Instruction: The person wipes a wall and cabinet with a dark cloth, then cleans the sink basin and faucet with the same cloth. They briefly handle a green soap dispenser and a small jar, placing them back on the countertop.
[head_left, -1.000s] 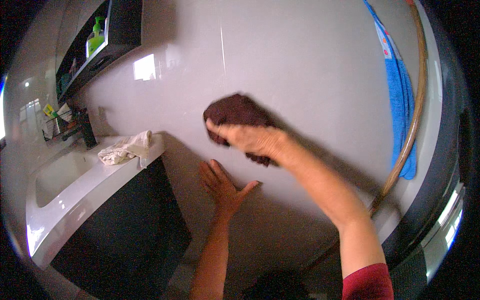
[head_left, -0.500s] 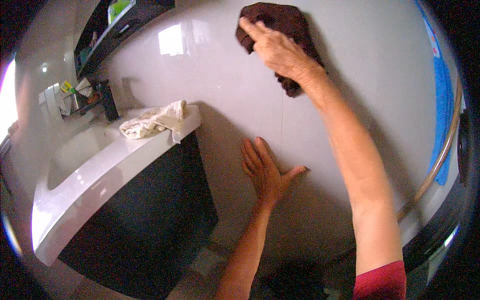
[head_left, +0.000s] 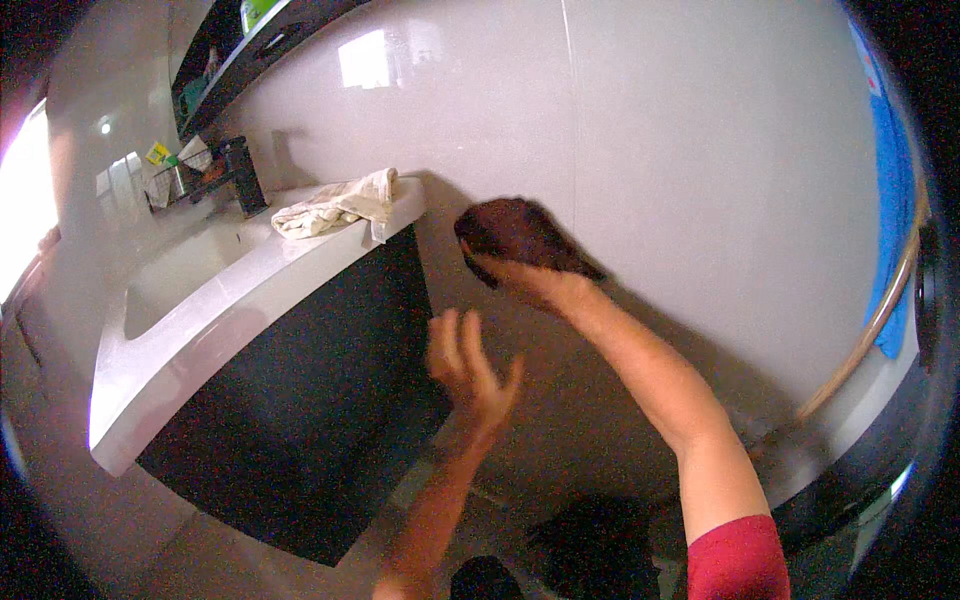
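Note:
Against the pale tiled wall (head_left: 690,140), a dark brown cloth (head_left: 512,230) sits under my right hand (head_left: 533,284), which grips it. The fingers are partly lost in the dark folds. Lower and to the left is my left hand (head_left: 468,362), holding nothing, its fingers apart and slightly bent. It is beside the dark front of the sink cabinet (head_left: 310,390); whether it touches the wall, I cannot tell. Up on the corner of the white sink top (head_left: 405,203) lies a crumpled cream cloth (head_left: 335,207).
A black faucet (head_left: 243,178) and a wire basket of small items (head_left: 180,178) stand behind the basin. Above them juts a dark shelf (head_left: 255,55). At the right hang a long blue cloth (head_left: 890,230) and a brownish hose (head_left: 872,335).
My right hand has brought the brown cloth down the wall, to near the sink's corner. My left hand has moved left and its fingers have bent a little. The view has shifted slightly.

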